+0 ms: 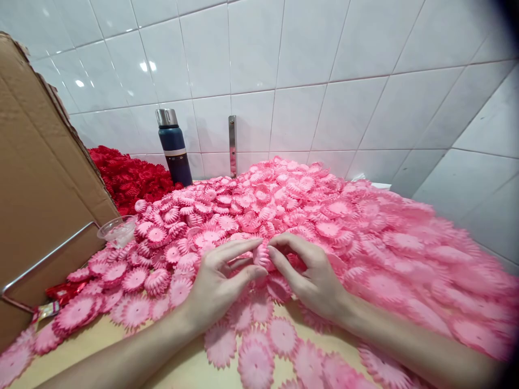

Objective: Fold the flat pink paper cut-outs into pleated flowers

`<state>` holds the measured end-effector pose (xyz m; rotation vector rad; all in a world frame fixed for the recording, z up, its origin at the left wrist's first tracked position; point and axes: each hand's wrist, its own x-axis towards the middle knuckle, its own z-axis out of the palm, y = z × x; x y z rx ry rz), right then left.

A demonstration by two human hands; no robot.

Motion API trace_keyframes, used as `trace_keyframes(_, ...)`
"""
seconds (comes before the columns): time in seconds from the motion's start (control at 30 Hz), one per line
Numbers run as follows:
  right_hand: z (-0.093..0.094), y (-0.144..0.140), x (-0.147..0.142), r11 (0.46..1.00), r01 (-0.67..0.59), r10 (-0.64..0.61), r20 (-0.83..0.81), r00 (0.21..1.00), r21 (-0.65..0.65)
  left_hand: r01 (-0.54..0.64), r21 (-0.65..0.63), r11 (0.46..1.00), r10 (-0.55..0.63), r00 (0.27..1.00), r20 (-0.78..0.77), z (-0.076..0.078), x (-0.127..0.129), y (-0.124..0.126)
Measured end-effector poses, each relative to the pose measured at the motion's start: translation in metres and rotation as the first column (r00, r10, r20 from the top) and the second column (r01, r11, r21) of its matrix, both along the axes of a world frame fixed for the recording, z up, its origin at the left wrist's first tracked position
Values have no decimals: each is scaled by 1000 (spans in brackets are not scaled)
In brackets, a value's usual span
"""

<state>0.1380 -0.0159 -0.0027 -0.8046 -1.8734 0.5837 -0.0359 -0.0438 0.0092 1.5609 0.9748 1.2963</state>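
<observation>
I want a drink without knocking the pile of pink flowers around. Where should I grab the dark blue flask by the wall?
Grip the dark blue flask around its upper body, just below the steel cap, coming from above and the front. It stands upright against the tiled wall, and pink flowers crowd its base, so only the upper part looks free.

1. A heap of pleated paper flowers (pixel 324 216) covers the table (pixel 190 367), thinning to single pieces at its near edge.
2. The left hand (pixel 214 286) and right hand (pixel 312 275) rest on the heap's near side, fingertips meeting over one flower (pixel 263 255).
3. A cardboard box (pixel 40 189) stands at the left.
4. Behind it lies a second flower pile (pixel 130 178).
5. A flask (pixel 174 146) stands against the tiled wall (pixel 324 81), between the two piles.
6. A small plastic cup (pixel 117 229) sits beside the box.
</observation>
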Motion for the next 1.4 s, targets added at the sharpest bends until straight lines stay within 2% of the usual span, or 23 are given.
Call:
trace_keyframes(0.17,1,-1,2,992,-120,119,29,993,37,-71,-109,992,76,996,48,5,1,0)
trace_keyframes(0.33,1,-1,2,986,-156,153,45,987,64,-68,-160,985,80,994,72,5,1,1)
trace_keyframes(0.5,3,-1,2,989,-140,139,24,990,43,-79,-148,986,90,994,69,3,0,2)
trace_keyframes(0.7,3,2,2,991,-130,129,-24,991,-24,-75,-38,996,75,997,-21,0,-2,1)
trace_keyframes(0.77,3,2,1,992,-122,121,-22,992,-18,-72,-34,997,72,997,-2,0,-2,1)
trace_keyframes(0.93,3,1,-1,997,-82,82,-2,997,9,-85,-77,993,92,992,91,2,-1,2)
trace_keyframes(1.17,1,0,0,993,-91,88,35,995,74,-105,-28,994,107,987,122,1,0,5)
trace_keyframes(1.4,-6,2,-1,963,-160,154,43,987,217,-129,-14,992,129,992,-9,7,1,4)
